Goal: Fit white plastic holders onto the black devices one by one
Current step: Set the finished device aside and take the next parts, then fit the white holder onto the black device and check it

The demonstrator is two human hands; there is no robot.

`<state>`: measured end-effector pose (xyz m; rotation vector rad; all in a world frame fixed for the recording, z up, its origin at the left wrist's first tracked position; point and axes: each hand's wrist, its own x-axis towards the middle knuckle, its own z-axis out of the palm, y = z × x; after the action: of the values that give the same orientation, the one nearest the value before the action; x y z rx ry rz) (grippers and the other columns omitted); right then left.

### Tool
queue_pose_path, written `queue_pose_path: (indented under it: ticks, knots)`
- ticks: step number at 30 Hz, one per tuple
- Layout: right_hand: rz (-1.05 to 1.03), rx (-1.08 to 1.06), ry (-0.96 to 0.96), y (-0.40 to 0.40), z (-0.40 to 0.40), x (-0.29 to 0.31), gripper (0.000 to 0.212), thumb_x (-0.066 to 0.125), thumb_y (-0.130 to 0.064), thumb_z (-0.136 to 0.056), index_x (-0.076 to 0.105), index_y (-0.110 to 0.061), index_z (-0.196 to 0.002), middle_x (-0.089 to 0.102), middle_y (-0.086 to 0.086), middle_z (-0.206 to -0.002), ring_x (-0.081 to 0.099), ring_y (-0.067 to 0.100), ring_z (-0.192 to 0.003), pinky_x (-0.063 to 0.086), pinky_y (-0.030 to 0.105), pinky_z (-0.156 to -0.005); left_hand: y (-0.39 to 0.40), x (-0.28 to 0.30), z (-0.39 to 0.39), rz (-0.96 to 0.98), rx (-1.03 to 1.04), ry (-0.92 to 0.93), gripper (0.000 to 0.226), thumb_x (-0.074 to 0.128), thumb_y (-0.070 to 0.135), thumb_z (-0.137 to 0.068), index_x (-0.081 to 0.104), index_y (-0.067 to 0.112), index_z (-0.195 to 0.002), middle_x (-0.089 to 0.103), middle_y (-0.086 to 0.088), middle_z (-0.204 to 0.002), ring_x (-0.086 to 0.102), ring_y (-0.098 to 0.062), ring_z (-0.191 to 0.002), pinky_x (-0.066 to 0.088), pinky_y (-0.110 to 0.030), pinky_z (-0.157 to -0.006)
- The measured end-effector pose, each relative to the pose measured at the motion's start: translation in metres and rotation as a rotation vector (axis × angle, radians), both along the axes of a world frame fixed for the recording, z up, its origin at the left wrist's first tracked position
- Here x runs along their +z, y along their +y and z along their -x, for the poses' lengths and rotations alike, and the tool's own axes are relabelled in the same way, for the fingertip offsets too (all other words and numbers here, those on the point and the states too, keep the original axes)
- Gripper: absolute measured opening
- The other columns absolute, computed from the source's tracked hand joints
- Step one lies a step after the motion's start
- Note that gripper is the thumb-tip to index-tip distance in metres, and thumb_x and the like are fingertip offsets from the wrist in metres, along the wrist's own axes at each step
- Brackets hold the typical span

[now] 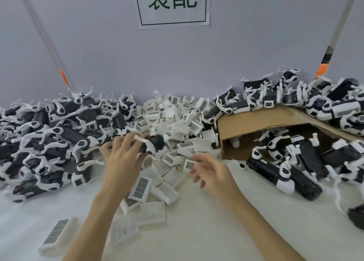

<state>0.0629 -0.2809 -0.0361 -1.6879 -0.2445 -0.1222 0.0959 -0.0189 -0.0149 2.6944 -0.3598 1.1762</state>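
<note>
Between hands (122,158), ribbed white plastic holders (140,187)

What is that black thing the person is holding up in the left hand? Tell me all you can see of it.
The black device is a small, dark, blocky plastic body with white curved arms sticking out from it, like those in the heaps around it. The left hand grips it from the near side, fingers curled round it, lifting it above the pile of white holders at the table's middle. It lies roughly level, its rounded black end pointing right. Motion blur hides finer detail. The right hand is not touching it.
</note>
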Motion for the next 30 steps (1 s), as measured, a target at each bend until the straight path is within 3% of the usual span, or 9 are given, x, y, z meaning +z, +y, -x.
queue_pose_path:
  ticks: [4, 10, 13, 16, 19, 21, 23, 25, 30]
  knots:
    - [-0.131, 0.136, -0.039, 0.004, 0.003, 0.006, 0.071, 0.086, -0.028, -0.087, 0.048, -0.036, -0.146, 0.066, -0.009, -0.133, 0.066, 0.010, -0.122, 0.060, 0.029, -0.086, -0.052, 0.009, 0.021, -0.150, -0.198, -0.072, 0.048, 0.080, 0.021, -0.083, 0.073, 0.013, -0.129, 0.069, -0.007, -0.132, 0.065, -0.036, -0.114, 0.047, -0.059, -0.096]
    - [-0.156, -0.071, 0.003, 0.009, 0.005, 0.008, 0.047, 0.094, -0.030, -0.076, 0.068, -0.025, -0.115, 0.076, -0.004, -0.101, 0.074, 0.014, -0.099, 0.060, 0.027, -0.083, -0.072, -0.004, 0.026, -0.147, -0.334, -0.072, 0.047, 0.085, 0.019, -0.086, 0.071, 0.013, -0.131, 0.066, -0.007, -0.132, 0.065, -0.031, -0.117, 0.052, -0.051, -0.096]
    - [-0.259, -0.050, 0.070, 0.003, 0.003, 0.012, 0.039, 0.089, -0.024, -0.084, 0.070, -0.021, -0.118, 0.078, -0.001, -0.110, 0.075, 0.014, -0.103, 0.060, 0.026, -0.080, -0.070, -0.004, 0.022, 0.038, -0.353, -0.056, 0.057, 0.078, 0.038, -0.093, 0.063, 0.015, -0.143, 0.050, -0.010, -0.151, 0.050, -0.032, -0.138, 0.045, -0.049, -0.111]
    - [-0.425, 0.053, 0.155, 0.001, 0.004, 0.019, 0.048, 0.086, -0.032, -0.085, 0.068, -0.017, -0.126, 0.076, 0.004, -0.121, 0.073, 0.021, -0.112, 0.060, 0.028, -0.079, -0.073, -0.004, 0.020, 0.417, -0.407, 0.121, 0.082, 0.077, 0.054, -0.089, 0.044, 0.023, -0.157, 0.035, -0.003, -0.159, 0.038, -0.022, -0.148, 0.038, -0.040, -0.119]
    - [-0.532, 0.190, 0.208, 0.001, 0.006, 0.024, 0.055, 0.078, -0.043, -0.086, 0.067, -0.015, -0.132, 0.073, 0.008, -0.129, 0.071, 0.023, -0.118, 0.057, 0.029, -0.082, -0.074, 0.002, 0.025, 0.918, -0.492, 0.530, 0.087, 0.071, 0.078, -0.077, 0.038, 0.048, -0.152, 0.056, 0.012, -0.142, 0.066, -0.010, -0.122, 0.056, -0.026, -0.096]
    - [-0.525, 0.241, 0.215, 0.004, 0.007, 0.025, 0.066, 0.076, -0.049, -0.083, 0.063, -0.013, -0.137, 0.072, 0.010, -0.131, 0.069, 0.025, -0.123, 0.056, 0.032, -0.088, -0.073, 0.000, 0.024, 1.136, -0.598, 0.739, 0.073, 0.072, 0.077, -0.080, 0.053, 0.045, -0.143, 0.074, 0.003, -0.125, 0.077, -0.022, -0.105, 0.060, -0.039, -0.095]
    - [-0.535, 0.229, 0.223, 0.007, 0.008, 0.025, 0.074, 0.078, -0.051, -0.080, 0.058, -0.012, -0.140, 0.073, 0.012, -0.129, 0.069, 0.027, -0.123, 0.057, 0.035, -0.088, -0.073, -0.001, 0.024, 1.223, -0.689, 0.800, 0.061, 0.072, 0.066, -0.091, 0.066, 0.026, -0.137, 0.077, -0.012, -0.118, 0.075, -0.034, -0.104, 0.057, -0.050, -0.098]
    - [-0.571, 0.188, 0.221, 0.008, 0.010, 0.026, 0.071, 0.082, -0.050, -0.084, 0.059, -0.008, -0.137, 0.074, 0.014, -0.125, 0.071, 0.028, -0.117, 0.059, 0.033, -0.085, -0.074, 0.000, 0.025, 1.250, -0.696, 0.806, 0.062, 0.070, 0.063, -0.094, 0.069, 0.014, -0.132, 0.076, -0.017, -0.113, 0.073, -0.034, -0.098, 0.056, -0.045, -0.090]
    - [-0.321, -0.006, 0.136, 0.011, 0.016, 0.028, 0.055, 0.071, -0.060, -0.090, 0.076, -0.011, -0.115, 0.079, 0.014, -0.100, 0.078, 0.031, -0.088, 0.057, 0.029, -0.071, -0.074, 0.002, 0.028, 1.258, -0.682, 0.760, 0.066, 0.074, 0.070, -0.084, 0.072, 0.015, -0.121, 0.073, -0.019, -0.094, 0.063, -0.027, -0.071, 0.053, -0.033, -0.071]
